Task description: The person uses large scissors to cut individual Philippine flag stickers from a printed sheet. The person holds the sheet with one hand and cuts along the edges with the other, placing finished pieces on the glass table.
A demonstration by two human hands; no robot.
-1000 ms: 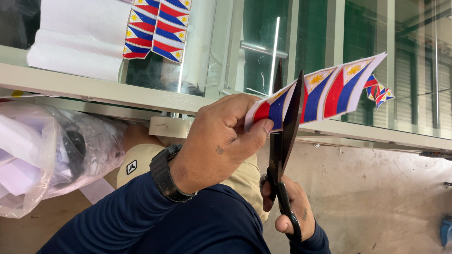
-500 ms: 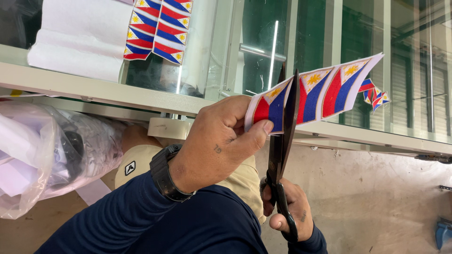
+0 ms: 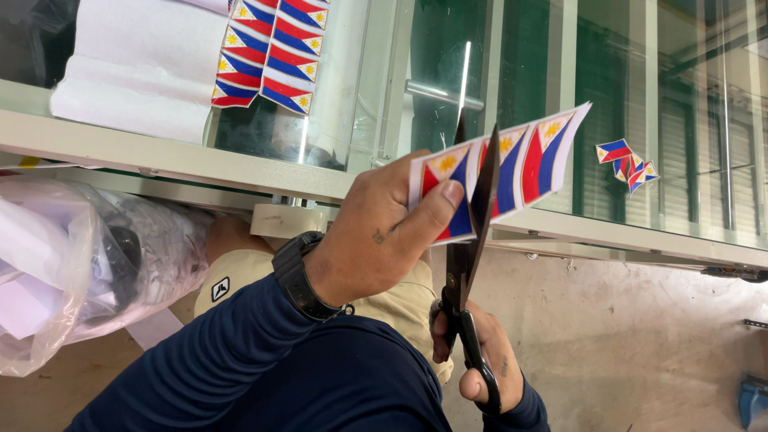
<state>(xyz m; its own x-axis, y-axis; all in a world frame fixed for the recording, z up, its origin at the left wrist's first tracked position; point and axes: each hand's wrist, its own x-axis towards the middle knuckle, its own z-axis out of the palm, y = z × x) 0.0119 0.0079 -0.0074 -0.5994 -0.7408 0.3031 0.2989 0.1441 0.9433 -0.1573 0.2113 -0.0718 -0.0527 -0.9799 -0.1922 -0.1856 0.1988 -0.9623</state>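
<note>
Head view: my left hand (image 3: 384, 240) pinches the paper strip (image 3: 504, 168) of printed flags taut before the glass; my right hand (image 3: 480, 360), closed through the scissors (image 3: 468, 264) handles, sets the blades across it between flags.

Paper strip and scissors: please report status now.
Left hand pinches paper strip. Right hand grips scissors, blades around strip. Nothing blocks.
</note>
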